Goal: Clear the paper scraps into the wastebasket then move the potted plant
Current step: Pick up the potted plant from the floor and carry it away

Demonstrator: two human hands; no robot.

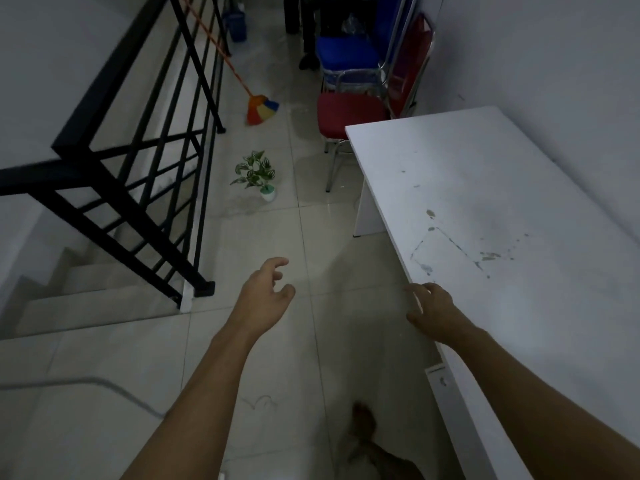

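- Your left hand hangs over the floor tiles, fingers loosely spread and curled, holding nothing
- Your right hand rests its fingertips on the white table edge, open and empty
- The potted plant stands on the floor ahead, near the black stair railing

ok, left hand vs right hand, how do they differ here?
The left hand hangs over the floor, fingers loosely curled; the right hand is at the table edge, whether touching is unclear. The left reaches farther forward, toward the plant. Both are bare and empty.
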